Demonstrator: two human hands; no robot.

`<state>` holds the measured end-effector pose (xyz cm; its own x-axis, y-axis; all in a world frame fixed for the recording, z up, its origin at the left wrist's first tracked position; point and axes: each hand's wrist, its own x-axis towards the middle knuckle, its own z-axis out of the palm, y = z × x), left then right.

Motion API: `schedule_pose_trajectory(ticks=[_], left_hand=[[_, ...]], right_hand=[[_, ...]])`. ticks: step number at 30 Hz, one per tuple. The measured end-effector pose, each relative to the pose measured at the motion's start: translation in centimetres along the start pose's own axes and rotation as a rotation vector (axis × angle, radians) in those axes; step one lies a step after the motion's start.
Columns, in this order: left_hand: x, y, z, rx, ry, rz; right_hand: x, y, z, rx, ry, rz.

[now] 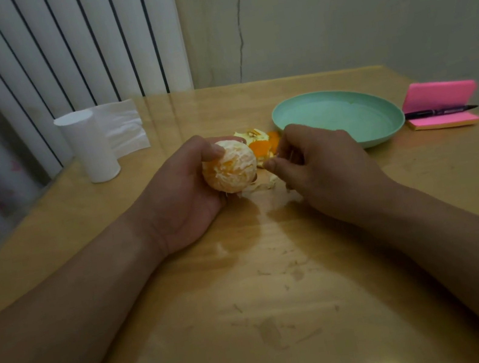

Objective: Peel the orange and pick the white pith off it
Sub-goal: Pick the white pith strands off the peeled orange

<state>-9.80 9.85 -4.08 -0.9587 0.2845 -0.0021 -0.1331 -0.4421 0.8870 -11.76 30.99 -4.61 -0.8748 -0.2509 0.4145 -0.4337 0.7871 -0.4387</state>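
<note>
The shiny wooden surface (287, 316) has a white paper roll (88, 147) standing on it, a green plate (339, 117), a pile of orange peel (260, 144), and pink sticky notes (442, 104) with a black pen (440, 111) on top. Little white bits (279, 270) lie near the front.

One head-worn wide-angle view looks forward and down, close over the wooden table (194, 333), toward the corner wall (360, 0).
</note>
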Motion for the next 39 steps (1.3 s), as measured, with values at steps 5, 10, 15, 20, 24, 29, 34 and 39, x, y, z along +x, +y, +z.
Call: schedule_pose_trajectory(ticks=[5, 10, 15, 20, 24, 29, 34, 39], left_hand=[[0.2, -0.1, -0.3, -0.002, 0.024, -0.002], [0.3, -0.1, -0.4, 0.015, 0.026, -0.01], [0.4, -0.2, -0.6, -0.016, -0.009, 0.015], [0.4, -0.3, -0.6, -0.003, -0.036, 0.029], [0.2, -0.2, -0.2, 0.055, -0.068, 0.053], [0.6, -0.5, -0.6, 0.109, -0.021, 0.082], [0.9, -0.6, -1.1, 0.16, -0.015, 0.096], [0.7, -0.5, -1.3, 0.216, -0.014, 0.109]], right_hand=[[-0.1, -0.3, -0.1, 0.003, -0.001, -0.006], [-0.1, -0.5, -0.1, 0.031, 0.026, -0.032], [-0.3, -0.6, 0.1, 0.159, 0.058, -0.046], [-0.9, -1.5, 0.0, 0.328, 0.128, -0.15], [-1.3, -1.9, 0.1, 0.258, 0.125, -0.213], [-1.2, -1.7, -0.1, 0.154, 0.156, -0.245], [-1.1, -1.6, 0.0, 0.141, 0.169, -0.237], [-1.0, -1.4, 0.1, 0.279, 0.153, -0.143]])
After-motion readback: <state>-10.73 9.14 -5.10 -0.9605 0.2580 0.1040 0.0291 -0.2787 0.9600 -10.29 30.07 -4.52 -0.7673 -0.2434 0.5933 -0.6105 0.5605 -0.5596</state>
